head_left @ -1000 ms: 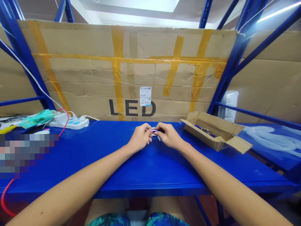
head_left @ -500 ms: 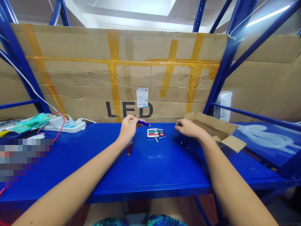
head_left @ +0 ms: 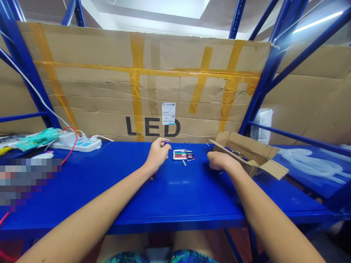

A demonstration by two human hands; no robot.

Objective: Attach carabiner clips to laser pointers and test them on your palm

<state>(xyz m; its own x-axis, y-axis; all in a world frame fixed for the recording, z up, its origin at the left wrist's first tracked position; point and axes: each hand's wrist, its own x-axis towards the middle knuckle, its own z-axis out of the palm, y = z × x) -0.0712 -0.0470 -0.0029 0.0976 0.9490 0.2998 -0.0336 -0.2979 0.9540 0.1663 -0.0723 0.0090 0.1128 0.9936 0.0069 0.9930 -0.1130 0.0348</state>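
Observation:
My left hand (head_left: 157, 155) is closed round a small purple metal tube (head_left: 166, 142), shaped like a pen light, now standing end-up so mostly its tip shows. Below that wrist lies a red tube (head_left: 152, 178), largely covered by my forearm. Between my hands rests a row of several shiny coloured tubes (head_left: 179, 155) with clips or cords at their right ends. Small round silver pieces (head_left: 184, 163) sit just in front of the row. My right hand (head_left: 218, 160) is lowered to the table beside the open carton, fingers curled in; whatever they hold is hidden.
An open cardboard carton (head_left: 246, 166) at right holds dark items with cords. A white power strip (head_left: 87, 145) with cables stands at back left, near a green plastic bag (head_left: 38, 138). Clear coiled tubing (head_left: 315, 162) lies far right. A large cardboard sheet (head_left: 109, 95) walls off the back.
My left hand has turned the purple tube from lying sideways to upright. My right hand has dropped lower, over where a small dark corded item lay. The view has shifted slightly.

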